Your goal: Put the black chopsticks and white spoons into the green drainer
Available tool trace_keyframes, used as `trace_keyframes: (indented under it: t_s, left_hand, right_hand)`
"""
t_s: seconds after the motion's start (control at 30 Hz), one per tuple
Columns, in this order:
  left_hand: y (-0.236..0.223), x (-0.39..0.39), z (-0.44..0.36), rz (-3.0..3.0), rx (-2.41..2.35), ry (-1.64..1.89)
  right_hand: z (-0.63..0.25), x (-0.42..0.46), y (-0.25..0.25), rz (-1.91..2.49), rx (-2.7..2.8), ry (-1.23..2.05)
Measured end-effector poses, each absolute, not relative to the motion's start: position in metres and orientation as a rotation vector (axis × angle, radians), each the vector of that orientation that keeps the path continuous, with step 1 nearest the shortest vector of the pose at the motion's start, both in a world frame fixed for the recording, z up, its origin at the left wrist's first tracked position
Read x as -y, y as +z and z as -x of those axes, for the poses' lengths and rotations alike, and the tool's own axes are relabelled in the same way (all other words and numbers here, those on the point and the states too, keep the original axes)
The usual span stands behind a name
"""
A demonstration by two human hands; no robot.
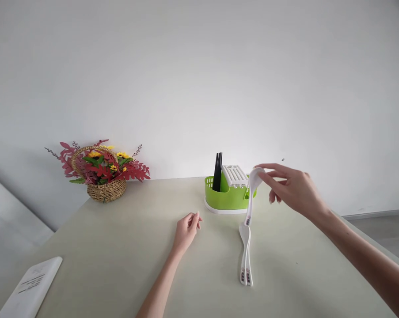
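Note:
My right hand (288, 185) pinches a white spoon (251, 198) by its bowl. The spoon hangs with its handle down, and the printed handle end overlaps in view the bowls of the other spoons. Below it a pair of white spoons (245, 254) lies on the table, nested together, their marked handles toward me. Loosely curled, my left hand (186, 232) rests at the table with nothing visible in it. Between and beyond my hands stands a green utensil holder (226, 199) with a white slotted top (235, 176). Black chopsticks (217, 172) stand upright in its left compartment.
At the back left sits a wicker basket (107, 191) of artificial red and yellow flowers. A white flat object (32, 285) with dark slots lies at the near left corner. The table (136, 225) meets a pale wall (199, 88); its right edge drops to a grey floor.

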State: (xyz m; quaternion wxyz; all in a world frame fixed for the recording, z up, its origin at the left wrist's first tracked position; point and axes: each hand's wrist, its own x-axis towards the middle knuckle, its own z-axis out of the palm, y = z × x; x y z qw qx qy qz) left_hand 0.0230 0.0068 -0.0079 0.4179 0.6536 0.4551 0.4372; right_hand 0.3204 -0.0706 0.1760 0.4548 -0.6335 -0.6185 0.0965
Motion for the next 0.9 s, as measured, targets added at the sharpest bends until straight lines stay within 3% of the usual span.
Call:
trace_keyframes:
  t_s: [0.27, 0.53, 0.9]
  left_hand:
    - [-0.014, -0.006, -0.022, -1.685, -1.161, 1.071]
    - [-0.011, -0.002, -0.023, -1.718, -1.176, 1.037]
    - [-0.011, -0.002, -0.024, -1.808, -1.203, 0.996]
  right_hand:
    - [-0.277, 0.037, 0.196, 1.352, 1.508, -0.075]
    - [-0.268, -0.011, 0.148, 1.455, 1.722, -0.368]
    - [-0.257, -0.004, 0.086, 1.398, 1.971, -0.647]
